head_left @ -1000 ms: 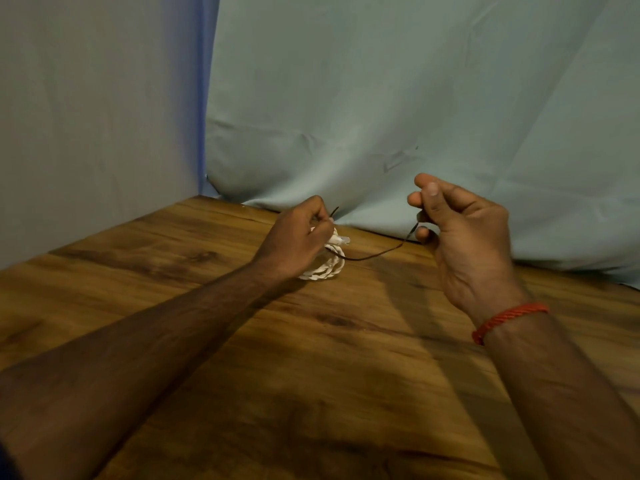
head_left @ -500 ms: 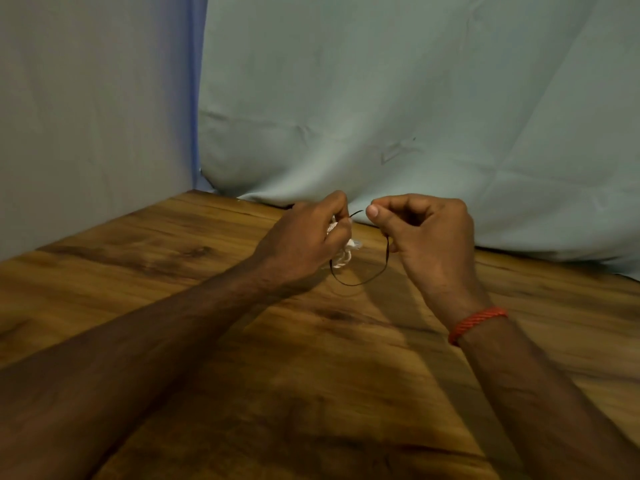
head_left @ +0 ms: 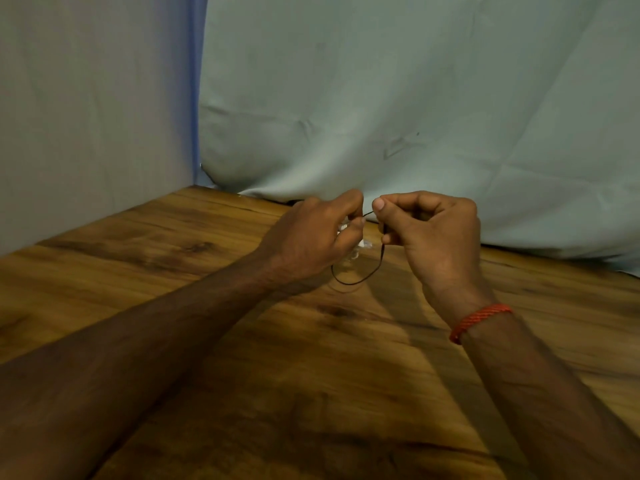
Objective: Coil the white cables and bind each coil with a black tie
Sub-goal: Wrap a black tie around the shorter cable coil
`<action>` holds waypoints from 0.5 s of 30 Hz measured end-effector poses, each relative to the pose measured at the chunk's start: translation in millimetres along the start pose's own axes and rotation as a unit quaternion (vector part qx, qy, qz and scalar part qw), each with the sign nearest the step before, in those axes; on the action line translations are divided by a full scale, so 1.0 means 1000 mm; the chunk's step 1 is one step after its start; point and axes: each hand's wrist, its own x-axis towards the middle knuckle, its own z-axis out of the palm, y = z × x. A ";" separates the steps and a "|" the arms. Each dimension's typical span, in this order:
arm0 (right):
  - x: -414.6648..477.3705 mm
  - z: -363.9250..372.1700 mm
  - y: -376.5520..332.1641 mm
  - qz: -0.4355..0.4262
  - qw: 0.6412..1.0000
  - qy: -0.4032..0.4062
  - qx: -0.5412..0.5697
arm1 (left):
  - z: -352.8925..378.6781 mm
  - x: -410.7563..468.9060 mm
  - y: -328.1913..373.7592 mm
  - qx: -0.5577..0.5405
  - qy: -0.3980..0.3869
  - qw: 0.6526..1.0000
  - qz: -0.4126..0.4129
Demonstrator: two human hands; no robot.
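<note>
Above surface (head_left: 311, 393): left grip (head_left: 311, 237) curled round cable coil (head_left: 365, 243) (mostly hidden); right grip (head_left: 440, 233) pinches black tie (head_left: 362, 280); cloth (head_left: 415, 98) behind.

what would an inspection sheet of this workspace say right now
surface: wooden table, dark wood grain.
job's things: white cable coil, mostly hidden by the left hand; black tie hangs in a loop between the hands.
clutter: nothing seen.
grippers: left hand grips the coil; right hand pinches the tie.
cables: only the coiled one; no loose cable seen.
surroundings: pale cloth backdrop, grey wall on the left; orange wrist band on the right wrist.
</note>
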 end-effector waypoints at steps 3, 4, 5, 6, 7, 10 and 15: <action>0.001 0.000 0.001 0.010 1.000 -0.008 0.008 | 0.000 0.000 -0.001 0.012 -0.001 1.000 0.003; 0.001 0.000 0.001 0.011 1.000 -0.016 0.007 | 0.000 0.000 -0.001 0.011 0.000 1.000 0.002; 0.000 0.001 0.001 0.013 1.000 -0.022 0.005 | 0.000 0.000 -0.001 0.009 0.002 1.000 0.001; 0.000 0.001 0.001 0.014 1.000 -0.026 0.006 | -0.001 0.000 -0.001 0.009 0.003 1.000 0.002; -0.001 0.001 0.001 0.016 0.999 -0.028 0.006 | -0.001 0.000 0.000 0.009 0.004 1.000 0.002; -0.002 0.001 0.000 0.022 0.999 -0.028 0.010 | 0.000 0.000 0.001 0.005 0.005 1.000 -0.006; -0.001 0.000 -0.001 0.021 0.999 -0.012 0.022 | -0.001 0.000 0.002 -0.018 0.020 1.000 -0.012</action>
